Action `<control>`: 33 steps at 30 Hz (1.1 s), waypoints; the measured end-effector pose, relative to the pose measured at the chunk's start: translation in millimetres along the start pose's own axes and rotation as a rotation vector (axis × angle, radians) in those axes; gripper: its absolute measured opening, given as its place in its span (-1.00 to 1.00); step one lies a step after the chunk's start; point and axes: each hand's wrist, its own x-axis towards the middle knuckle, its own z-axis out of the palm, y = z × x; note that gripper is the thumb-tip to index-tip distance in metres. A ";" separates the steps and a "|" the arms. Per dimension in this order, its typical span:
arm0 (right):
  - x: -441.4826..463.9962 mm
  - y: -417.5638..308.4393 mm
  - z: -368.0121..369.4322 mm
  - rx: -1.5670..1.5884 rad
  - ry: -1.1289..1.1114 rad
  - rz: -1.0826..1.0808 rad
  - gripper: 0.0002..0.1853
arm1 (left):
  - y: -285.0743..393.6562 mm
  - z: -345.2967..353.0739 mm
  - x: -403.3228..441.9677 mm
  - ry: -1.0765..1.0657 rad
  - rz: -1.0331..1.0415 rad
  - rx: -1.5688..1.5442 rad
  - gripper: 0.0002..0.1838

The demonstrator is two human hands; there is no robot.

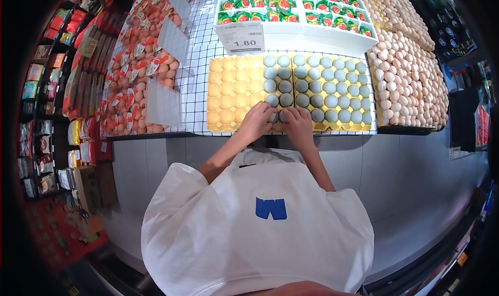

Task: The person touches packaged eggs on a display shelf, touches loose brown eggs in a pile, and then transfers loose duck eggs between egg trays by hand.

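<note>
Two yellow egg trays stand side by side on the white gridded display. In the left tray [234, 91], the left-hand columns of cups are bare and blue-green eggs [270, 86] sit in the right-hand columns. Blue-green eggs fill the right tray [344, 126]. Over the front row of the left tray, my left hand [256, 120] has its fingers curled against an egg. Close beside it, my right hand [298, 124] bends its fingers over the neighbouring front egg near the seam. Both palms face down, and the fingers partly cover the eggs beneath.
Behind the trays is a white box [291, 34] of green-and-red wrapped items, with a price sign [242, 38] reading 1.80. Brown eggs with red labels [138, 96] are heaped left, behind clear dividers. Loose pale brown eggs [410, 83] fill the right. Packaged goods [34, 83] line shelves far left.
</note>
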 end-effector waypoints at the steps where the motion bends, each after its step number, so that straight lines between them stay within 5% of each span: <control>1: 1.6 -1.5 -1.0 -0.002 -0.007 -0.007 -0.57 | -2.2 -1.2 -0.4 0.058 0.024 -0.013 -0.51; 6: 27.2 -8.5 -11.9 0.214 0.051 0.056 -0.49 | -8.1 -41.3 -2.0 0.276 -0.104 -0.185 -0.53; 8: 50.4 -11.5 -2.4 0.275 0.037 0.055 -0.50 | -36.1 -64.1 2.3 0.448 -0.315 -0.152 -0.58; 13: 140.1 -36.8 40.7 0.443 0.050 0.036 -0.56 | -142.7 -100.9 21.1 0.641 -0.452 -0.099 -0.59; 23: 215.4 -40.0 158.1 0.245 -0.023 -0.014 -0.58 | -201.4 -95.2 49.9 0.495 -0.374 -0.084 -0.56; 33: 193.6 -57.1 137.3 0.051 0.032 -0.017 -0.66 | -205.0 -84.2 50.2 0.565 -0.377 -0.091 -0.61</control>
